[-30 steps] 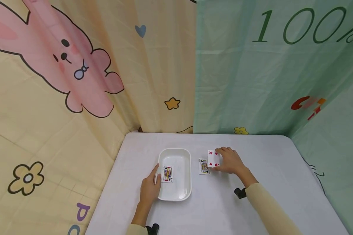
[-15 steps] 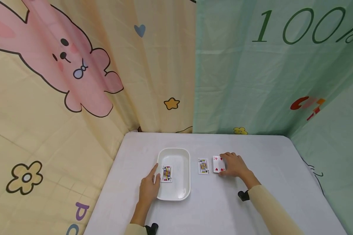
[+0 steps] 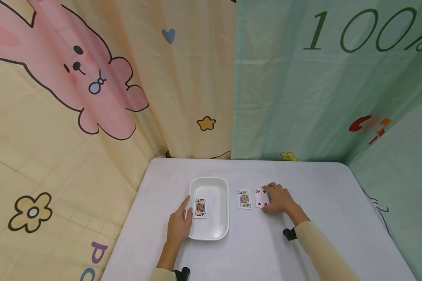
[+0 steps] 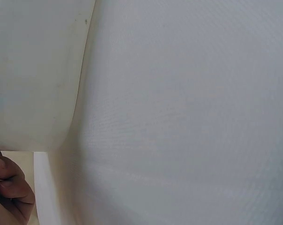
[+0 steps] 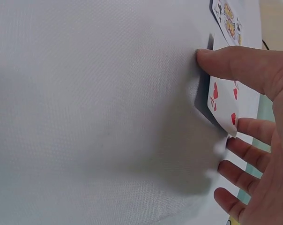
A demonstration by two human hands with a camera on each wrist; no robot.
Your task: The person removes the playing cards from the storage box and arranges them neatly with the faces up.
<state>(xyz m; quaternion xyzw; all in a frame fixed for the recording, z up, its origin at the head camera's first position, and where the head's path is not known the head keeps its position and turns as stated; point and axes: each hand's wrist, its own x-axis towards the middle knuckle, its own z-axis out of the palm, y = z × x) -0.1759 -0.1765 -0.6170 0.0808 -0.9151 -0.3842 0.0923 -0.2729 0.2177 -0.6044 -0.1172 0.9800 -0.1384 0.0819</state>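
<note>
My left hand (image 3: 178,224) holds the left rim of a white rectangular tray (image 3: 218,230). In the left wrist view, curled fingers (image 4: 12,187) show beside the tray's pale wall (image 4: 33,79). A face card (image 3: 200,208) lies face up inside the tray. Right of the tray, my right hand (image 3: 280,200) pinches a hearts playing card (image 3: 261,198) by its edges, thumb at the near edge and fingers at the far one. That card (image 5: 221,101) bows slightly over the cloth in the right wrist view. Just left of it a second face card (image 3: 244,199) lies flat.
A white cloth covers the table (image 3: 253,249). Patterned curtains stand behind and at the sides, one yellow with a pink rabbit (image 3: 91,78), one green (image 3: 285,97). Black straps (image 3: 290,234) sit at both wrists.
My right hand has carried the hearts card right and down, from overlapping the second face card to beside it at table level. The left hand and tray have stayed in place.
</note>
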